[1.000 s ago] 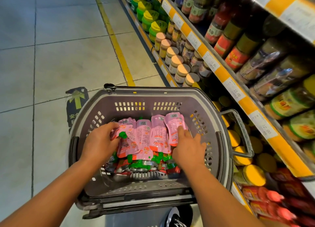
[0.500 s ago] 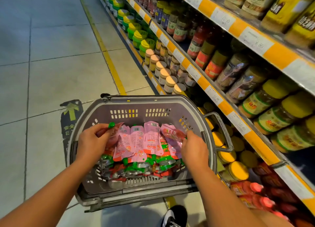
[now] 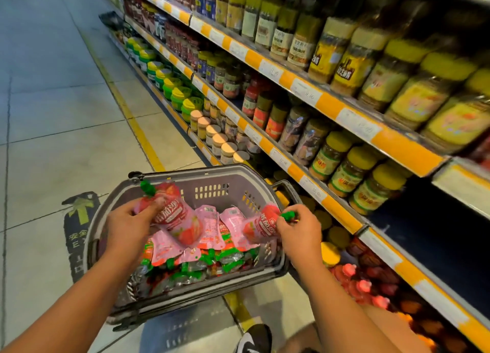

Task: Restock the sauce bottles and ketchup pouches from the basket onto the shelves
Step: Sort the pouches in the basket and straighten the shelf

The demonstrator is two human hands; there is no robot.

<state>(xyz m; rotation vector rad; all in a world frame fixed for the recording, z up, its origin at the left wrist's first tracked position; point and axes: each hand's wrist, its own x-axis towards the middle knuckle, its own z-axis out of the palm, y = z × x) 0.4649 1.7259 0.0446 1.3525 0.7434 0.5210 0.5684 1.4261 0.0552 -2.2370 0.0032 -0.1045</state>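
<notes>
A grey plastic basket stands on the floor beside the shelves, filled with pink-and-red ketchup pouches with green caps. My left hand grips one pouch lifted above the pile, its green cap pointing to the far left. My right hand holds a second pouch by its green cap over the basket's right side. Red sauce bottles lie on the bottom shelf to the right of the basket.
Shelves with orange price strips run along the right, packed with jars and bottles. A dark bare stretch of shelf shows at the right. A yellow floor line runs along the tiled aisle. My shoe is below the basket.
Both hands have each lifted a pouch out of the pile. The view has tilted up, showing more of the upper shelves.
</notes>
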